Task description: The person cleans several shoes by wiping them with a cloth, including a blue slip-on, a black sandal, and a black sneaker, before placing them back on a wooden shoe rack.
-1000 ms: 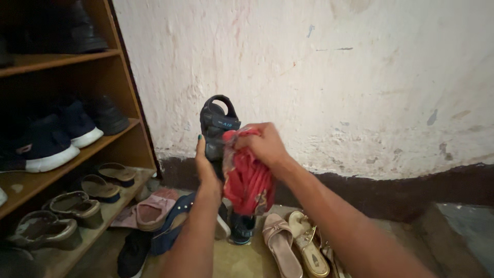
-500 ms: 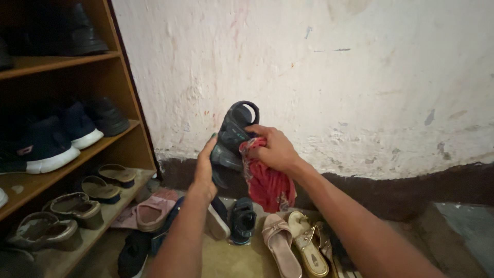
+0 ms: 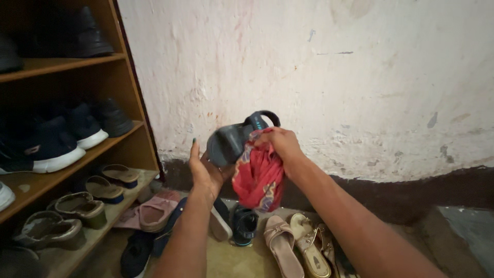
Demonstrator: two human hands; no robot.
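Note:
My left hand [image 3: 206, 170] cradles a dark grey strapped sandal [image 3: 231, 140] in front of the white wall, with its heel loop pointing up to the right. My right hand [image 3: 280, 146] grips a bunched red patterned cloth [image 3: 258, 177] and presses it against the sandal's upper side. The cloth hangs down below both hands. A matching dark sandal [image 3: 243, 225] lies on the floor straight below.
A wooden shoe rack [image 3: 110, 131] stands at the left, holding dark sneakers [image 3: 56, 146] and brown sandals [image 3: 90, 203]. On the floor lie a pink slipper [image 3: 149, 212], a beige sandal [image 3: 280, 244] and a gold sandal [image 3: 309, 242]. A dark strip runs along the wall's base.
The sandal has tipped from upright to lying sideways in my left hand. My right hand with the cloth has shifted right and down along it.

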